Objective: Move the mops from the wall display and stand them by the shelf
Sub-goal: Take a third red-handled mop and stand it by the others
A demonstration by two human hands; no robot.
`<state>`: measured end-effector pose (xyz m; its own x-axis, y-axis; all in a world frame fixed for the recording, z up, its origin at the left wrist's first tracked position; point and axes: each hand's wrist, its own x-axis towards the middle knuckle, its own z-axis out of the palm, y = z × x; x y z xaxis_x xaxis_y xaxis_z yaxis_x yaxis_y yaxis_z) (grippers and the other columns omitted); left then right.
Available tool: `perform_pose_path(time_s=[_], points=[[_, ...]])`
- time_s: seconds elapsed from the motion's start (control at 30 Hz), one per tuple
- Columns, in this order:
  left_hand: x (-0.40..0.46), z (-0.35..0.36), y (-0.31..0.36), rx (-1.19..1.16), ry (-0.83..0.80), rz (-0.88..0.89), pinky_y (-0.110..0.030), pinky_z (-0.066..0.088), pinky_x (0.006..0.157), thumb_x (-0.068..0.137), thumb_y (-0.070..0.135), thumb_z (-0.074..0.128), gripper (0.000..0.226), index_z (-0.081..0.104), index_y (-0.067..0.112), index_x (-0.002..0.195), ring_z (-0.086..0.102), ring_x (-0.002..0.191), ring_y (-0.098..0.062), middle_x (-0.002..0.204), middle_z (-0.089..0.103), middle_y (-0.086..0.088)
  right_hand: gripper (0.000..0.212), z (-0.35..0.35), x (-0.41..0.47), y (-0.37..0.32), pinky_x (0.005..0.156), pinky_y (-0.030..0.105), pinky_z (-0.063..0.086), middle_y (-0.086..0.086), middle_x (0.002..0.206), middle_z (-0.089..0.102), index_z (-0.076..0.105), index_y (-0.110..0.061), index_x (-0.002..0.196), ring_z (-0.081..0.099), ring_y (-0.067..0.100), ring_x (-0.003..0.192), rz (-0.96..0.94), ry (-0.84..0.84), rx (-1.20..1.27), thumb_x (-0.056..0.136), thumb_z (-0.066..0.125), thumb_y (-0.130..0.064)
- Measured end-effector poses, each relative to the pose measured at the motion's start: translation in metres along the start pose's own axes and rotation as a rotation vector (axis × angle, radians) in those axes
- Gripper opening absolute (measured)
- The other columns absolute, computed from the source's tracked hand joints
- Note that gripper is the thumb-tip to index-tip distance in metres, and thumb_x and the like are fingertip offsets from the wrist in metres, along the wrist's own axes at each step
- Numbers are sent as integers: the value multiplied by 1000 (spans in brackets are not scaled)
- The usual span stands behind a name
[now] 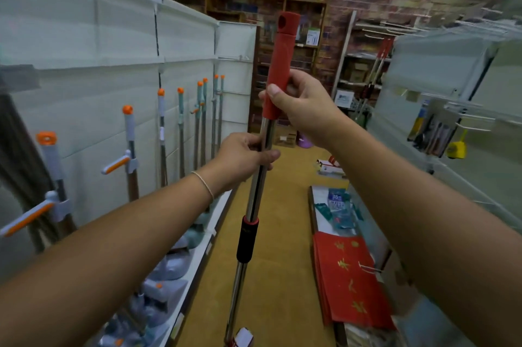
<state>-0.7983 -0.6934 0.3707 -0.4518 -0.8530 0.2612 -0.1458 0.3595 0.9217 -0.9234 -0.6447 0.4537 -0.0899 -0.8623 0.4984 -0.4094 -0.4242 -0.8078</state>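
Note:
I hold a mop (pixel 255 194) upright in the aisle, a steel pole with a red top grip and a black collar lower down. My right hand (pixel 303 105) grips the red handle near its lower end. My left hand (pixel 243 158) holds the steel pole just below it. The mop's head is out of view at the bottom edge. Several grey mops with orange caps (pixel 130 149) hang along the white wall display (pixel 84 109) on my left. At the far right, two more red-handled mops (pixel 378 64) lean against a shelf (pixel 356 84).
The aisle floor (pixel 279 177) is brown and runs ahead to a brick wall with wooden shelves. A low shelf with red packets (pixel 350 276) and blue packs lines the right. Tools hang on wire hooks (pixel 440 132) at the right. Boxes lie on the floor ahead.

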Motion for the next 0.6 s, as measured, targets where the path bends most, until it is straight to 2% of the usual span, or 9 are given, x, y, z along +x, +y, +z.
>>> perform_pose_path(time_s=[0.1, 0.23, 0.33, 0.47, 0.53, 0.6], points=[[54, 21, -3, -17, 4, -3, -46, 57, 80, 80, 25, 76, 17, 71, 12, 91, 73, 78, -25, 80, 75, -11, 29, -26, 42, 31, 82, 30, 59, 8, 108, 70, 53, -20, 115, 69, 17, 101, -13, 54, -29, 91, 68, -25], [119, 42, -2, -49, 0, -8, -49, 55, 88, 82, 24, 74, 20, 71, 8, 92, 72, 82, -27, 82, 74, -14, 34, -53, 95, 65, 82, 32, 60, 8, 107, 69, 53, -14, 122, 69, 19, 99, -15, 104, -53, 92, 66, -25], [166, 51, -5, -44, -59, 0, -48, 54, 90, 81, 27, 74, 22, 70, 9, 93, 72, 85, -24, 86, 74, -12, 28, -70, 129, 88, 84, 34, 60, 8, 107, 69, 52, -17, 119, 68, 21, 99, -21, 129, -49, 94, 64, -22], [228, 59, -25, -67, -131, 13, -37, 53, 83, 84, 30, 72, 23, 69, 11, 97, 73, 86, -20, 91, 74, -9, 24, -85, 176, 124, 84, 39, 60, 12, 106, 69, 54, -15, 116, 69, 25, 97, -24, 139, -73, 95, 63, -20], [255, 61, -36, -100, -152, 25, -33, 53, 81, 85, 29, 70, 21, 69, 12, 97, 72, 89, -19, 92, 74, -10, 24, -89, 198, 142, 82, 36, 60, 12, 106, 69, 54, -15, 117, 69, 24, 97, -15, 145, -80, 95, 62, -20], [287, 64, -48, -111, -175, 45, -22, 50, 73, 88, 27, 67, 16, 70, 13, 96, 70, 87, -14, 95, 74, -12, 21, -92, 224, 161, 78, 31, 60, 11, 105, 70, 53, -17, 114, 69, 23, 97, -2, 153, -81, 95, 62, -19]])
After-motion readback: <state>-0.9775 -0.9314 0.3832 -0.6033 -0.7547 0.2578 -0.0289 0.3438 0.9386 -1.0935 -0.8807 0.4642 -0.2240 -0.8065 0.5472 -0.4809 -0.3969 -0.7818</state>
